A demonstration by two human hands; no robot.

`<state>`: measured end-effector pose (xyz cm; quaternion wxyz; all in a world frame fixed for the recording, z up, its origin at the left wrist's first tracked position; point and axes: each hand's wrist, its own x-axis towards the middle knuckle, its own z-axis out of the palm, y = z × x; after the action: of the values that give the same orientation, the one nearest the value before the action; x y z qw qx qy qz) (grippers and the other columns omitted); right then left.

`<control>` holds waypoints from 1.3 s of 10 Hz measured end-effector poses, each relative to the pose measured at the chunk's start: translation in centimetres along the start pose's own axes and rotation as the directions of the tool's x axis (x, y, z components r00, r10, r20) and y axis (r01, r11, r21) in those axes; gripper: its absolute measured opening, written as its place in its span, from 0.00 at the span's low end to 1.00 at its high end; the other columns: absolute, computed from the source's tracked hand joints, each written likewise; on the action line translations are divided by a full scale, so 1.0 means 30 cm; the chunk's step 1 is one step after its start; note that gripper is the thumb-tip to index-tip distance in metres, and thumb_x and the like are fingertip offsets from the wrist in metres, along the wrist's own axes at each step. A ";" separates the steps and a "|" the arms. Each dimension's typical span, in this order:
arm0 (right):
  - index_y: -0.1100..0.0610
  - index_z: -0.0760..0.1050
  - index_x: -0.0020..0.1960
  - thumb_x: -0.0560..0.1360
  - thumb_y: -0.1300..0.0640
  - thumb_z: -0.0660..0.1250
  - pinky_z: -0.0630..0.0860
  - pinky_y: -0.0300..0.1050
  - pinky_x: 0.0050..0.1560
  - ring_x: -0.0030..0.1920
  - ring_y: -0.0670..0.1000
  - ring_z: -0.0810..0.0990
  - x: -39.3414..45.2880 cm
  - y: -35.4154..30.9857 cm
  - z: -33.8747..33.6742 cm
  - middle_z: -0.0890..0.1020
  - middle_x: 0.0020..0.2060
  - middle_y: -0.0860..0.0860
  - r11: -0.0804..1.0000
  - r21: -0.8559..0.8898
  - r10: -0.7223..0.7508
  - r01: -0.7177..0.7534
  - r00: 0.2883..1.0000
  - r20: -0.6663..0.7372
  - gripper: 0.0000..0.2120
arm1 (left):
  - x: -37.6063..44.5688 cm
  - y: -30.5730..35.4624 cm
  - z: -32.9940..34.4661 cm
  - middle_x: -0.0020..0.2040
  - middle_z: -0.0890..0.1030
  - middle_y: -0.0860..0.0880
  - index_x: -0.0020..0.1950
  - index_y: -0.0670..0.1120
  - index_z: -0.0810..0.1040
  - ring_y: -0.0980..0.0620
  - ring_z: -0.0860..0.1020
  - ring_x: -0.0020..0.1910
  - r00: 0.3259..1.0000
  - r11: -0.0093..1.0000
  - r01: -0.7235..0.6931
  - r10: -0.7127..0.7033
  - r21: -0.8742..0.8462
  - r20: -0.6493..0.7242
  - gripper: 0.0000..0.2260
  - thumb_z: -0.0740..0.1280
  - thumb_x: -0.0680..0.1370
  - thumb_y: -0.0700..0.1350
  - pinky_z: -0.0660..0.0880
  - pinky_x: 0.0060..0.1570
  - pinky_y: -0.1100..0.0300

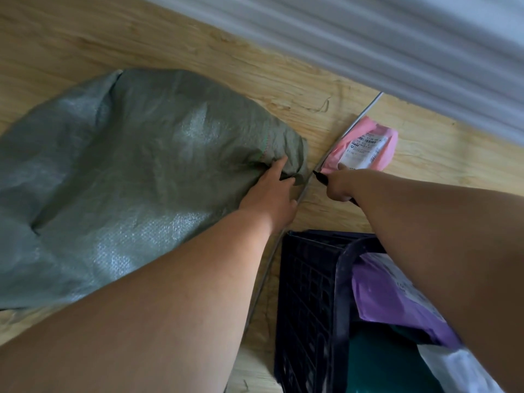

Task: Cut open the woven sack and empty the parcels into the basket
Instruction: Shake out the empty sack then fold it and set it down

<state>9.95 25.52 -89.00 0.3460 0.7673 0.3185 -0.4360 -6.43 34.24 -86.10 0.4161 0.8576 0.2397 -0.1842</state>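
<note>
Head cam only. The left hand point(272, 191) has its grip bunched on the gathered mouth of the green woven sack point(127, 171), which lies full on the wood-look floor point(198, 52). The right hand point(338, 184) has its grip closed around a black cutting tool point(320, 176), tip aimed at the sack mouth and close to the left fingers. That's my worry: one slip and it nicks the fingers or a parcel inside. A pink parcel point(365, 148) lies loose on the floor, so it could get missed. The dark basket point(309, 293) sits near, holding a purple parcel point(397, 302). Pale wall trim point(397, 52) behind.
</note>
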 end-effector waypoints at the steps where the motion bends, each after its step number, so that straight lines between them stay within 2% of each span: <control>1: 0.64 0.58 0.75 0.78 0.61 0.61 0.57 0.56 0.71 0.74 0.64 0.56 -0.003 0.015 0.000 0.57 0.75 0.62 0.997 0.023 0.074 -0.073 0.997 -0.023 0.27 | -0.007 -0.001 -0.002 0.78 0.39 0.59 0.76 0.48 0.63 0.54 0.50 0.77 1.000 1.000 -0.002 0.002 0.004 0.003 0.24 0.61 0.81 0.49 0.61 0.72 0.53; 2: 0.64 0.61 0.73 0.78 0.58 0.62 0.57 0.57 0.71 0.74 0.64 0.57 0.010 0.032 0.004 0.56 0.75 0.62 0.998 0.008 0.064 -0.063 0.998 -0.010 0.26 | -0.014 -0.011 -0.007 0.78 0.39 0.59 0.76 0.48 0.62 0.54 0.50 0.77 1.000 1.000 -0.014 0.014 0.005 0.008 0.24 0.61 0.80 0.49 0.60 0.72 0.54; 3: 0.60 0.47 0.78 0.77 0.67 0.55 0.55 0.58 0.72 0.75 0.64 0.49 0.016 0.027 -0.002 0.49 0.77 0.60 0.999 0.049 0.026 -0.024 0.998 -0.055 0.32 | -0.020 -0.020 -0.014 0.78 0.39 0.60 0.76 0.48 0.63 0.55 0.50 0.77 1.000 1.000 -0.015 0.015 0.001 0.009 0.24 0.61 0.80 0.49 0.59 0.73 0.54; 4: 0.51 0.37 0.78 0.77 0.71 0.53 0.62 0.55 0.68 0.75 0.62 0.52 -0.006 0.013 -0.021 0.50 0.76 0.61 0.992 0.122 0.033 -0.028 0.999 -0.040 0.37 | -0.022 -0.017 -0.019 0.78 0.39 0.59 0.76 0.48 0.62 0.55 0.49 0.77 1.000 1.000 -0.016 0.016 0.010 0.005 0.24 0.61 0.80 0.49 0.59 0.73 0.53; 5: 0.59 0.43 0.78 0.79 0.68 0.55 0.63 0.55 0.68 0.73 0.64 0.58 -0.040 -0.021 -0.031 0.56 0.74 0.64 0.985 0.162 0.065 -0.052 0.995 -0.079 0.32 | -0.024 -0.015 -0.018 0.78 0.39 0.59 0.76 0.47 0.63 0.56 0.48 0.77 1.000 0.999 -0.022 0.022 0.028 -0.005 0.24 0.61 0.80 0.49 0.58 0.73 0.55; 6: 0.60 0.45 0.78 0.79 0.67 0.54 0.66 0.54 0.66 0.69 0.65 0.63 -0.039 -0.033 -0.036 0.61 0.71 0.68 0.989 0.141 0.063 -0.050 0.994 -0.089 0.30 | -0.031 -0.016 -0.012 0.78 0.40 0.58 0.76 0.46 0.63 0.55 0.49 0.77 1.000 0.999 -0.016 0.016 0.035 -0.011 0.24 0.62 0.80 0.48 0.58 0.73 0.55; 7: 0.67 0.70 0.65 0.78 0.60 0.59 0.70 0.56 0.61 0.62 0.65 0.72 -0.064 -0.049 -0.054 0.73 0.62 0.66 0.975 0.218 0.087 -0.044 0.977 -0.195 0.18 | -0.051 -0.011 -0.004 0.78 0.40 0.57 0.76 0.46 0.63 0.52 0.50 0.77 1.000 0.999 0.010 -0.009 0.052 -0.021 0.24 0.62 0.80 0.48 0.59 0.73 0.53; 8: 0.67 0.72 0.63 0.78 0.60 0.60 0.70 0.55 0.59 0.63 0.65 0.72 -0.123 -0.077 -0.061 0.74 0.62 0.65 0.982 0.184 0.085 -0.038 0.962 -0.258 0.16 | -0.080 0.000 0.003 0.79 0.42 0.56 0.74 0.45 0.65 0.51 0.52 0.77 0.998 0.998 0.023 -0.019 0.062 -0.060 0.23 0.62 0.80 0.47 0.60 0.72 0.52; 9: 0.62 0.70 0.67 0.79 0.60 0.57 0.68 0.57 0.62 0.65 0.63 0.70 -0.267 -0.153 -0.114 0.72 0.65 0.62 1.000 -0.005 0.001 -0.003 0.961 -0.276 0.17 | -0.121 0.017 -0.009 0.79 0.45 0.55 0.74 0.45 0.66 0.50 0.52 0.77 0.993 0.998 0.021 -0.014 0.056 -0.119 0.23 0.62 0.78 0.45 0.61 0.72 0.52; 10: 0.62 0.74 0.62 0.77 0.60 0.59 0.69 0.53 0.52 0.61 0.62 0.73 -0.368 -0.178 -0.114 0.74 0.62 0.61 0.997 0.072 -0.001 0.033 0.914 -0.406 0.15 | -0.190 0.043 -0.045 0.79 0.49 0.53 0.74 0.45 0.66 0.50 0.55 0.77 0.985 0.997 0.014 0.000 0.082 -0.174 0.24 0.63 0.78 0.45 0.63 0.71 0.51; 11: 0.61 0.71 0.66 0.78 0.61 0.56 0.69 0.51 0.56 0.62 0.61 0.70 -0.479 -0.194 -0.122 0.69 0.68 0.59 0.982 0.149 -0.021 0.115 0.852 -0.523 0.18 | -0.294 0.082 -0.095 0.79 0.50 0.51 0.75 0.44 0.63 0.50 0.55 0.76 0.976 0.989 0.035 -0.002 0.145 -0.220 0.26 0.64 0.77 0.45 0.62 0.72 0.53; 12: 0.60 0.63 0.72 0.77 0.64 0.56 0.73 0.58 0.58 0.64 0.59 0.67 -0.640 -0.213 -0.131 0.64 0.68 0.57 0.936 0.317 0.043 0.156 0.840 -0.541 0.24 | -0.434 0.130 -0.150 0.79 0.51 0.51 0.77 0.42 0.58 0.51 0.55 0.76 0.973 0.980 0.063 -0.018 0.189 -0.231 0.28 0.62 0.78 0.45 0.61 0.71 0.57; 13: 0.54 0.56 0.76 0.72 0.69 0.60 0.73 0.64 0.56 0.64 0.61 0.70 -0.853 -0.208 -0.127 0.64 0.64 0.56 0.924 0.348 0.046 0.160 0.856 -0.515 0.35 | -0.594 0.200 -0.203 0.79 0.50 0.52 0.78 0.44 0.55 0.52 0.55 0.76 0.969 0.974 0.124 -0.078 0.188 -0.235 0.29 0.61 0.79 0.45 0.62 0.70 0.57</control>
<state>-3.94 27.30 -66.36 0.0805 0.8975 0.3319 -0.2790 -16.89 31.29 -69.59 0.2873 0.8972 0.3092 -0.1297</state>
